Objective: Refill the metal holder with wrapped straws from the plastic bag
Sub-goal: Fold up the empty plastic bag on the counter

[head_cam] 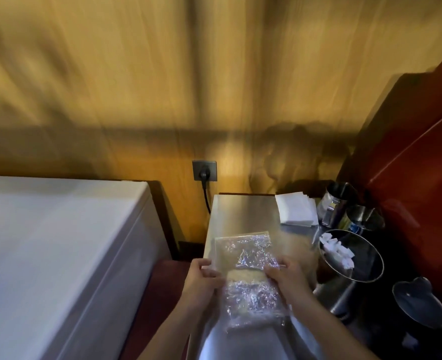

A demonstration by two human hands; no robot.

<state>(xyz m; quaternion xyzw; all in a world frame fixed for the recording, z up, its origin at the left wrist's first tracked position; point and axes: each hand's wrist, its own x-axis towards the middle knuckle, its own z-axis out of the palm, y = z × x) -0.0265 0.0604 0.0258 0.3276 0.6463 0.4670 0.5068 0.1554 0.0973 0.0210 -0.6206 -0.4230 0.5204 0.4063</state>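
No readable brand, label or writing anywhere; frame is motion-blurred, so small print can't be made out.

Plastic bag lies flat on the steel tabletop, long axis running away from the person, clear and crinkled, with a pale band across its middle. Contents too blurred to tell as straws.

Left hand is at the bag's left edge, about mid-length, fingers curled and pinching the film at that edge. Right hand is on the bag's right edge at about the same level, fingers bent down onto the plastic and gripping it. So the bag sits between the two hands, both touching it, with its far half extending beyond the fingers and its near half running back between the forearms.

Metal holders: two upright shiny cylinders at the far right of the tabletop, one behind the other, well apart from both hands. What is inside them can't be told.

Just left of those, a stack of white napkins. Nearer, right of the bag, a round glass bowl with small white packets in it. Dark kettle lid at near right.

Left of the tabletop: a white chest-like appliance. Wall socket with a black plug in it behind.
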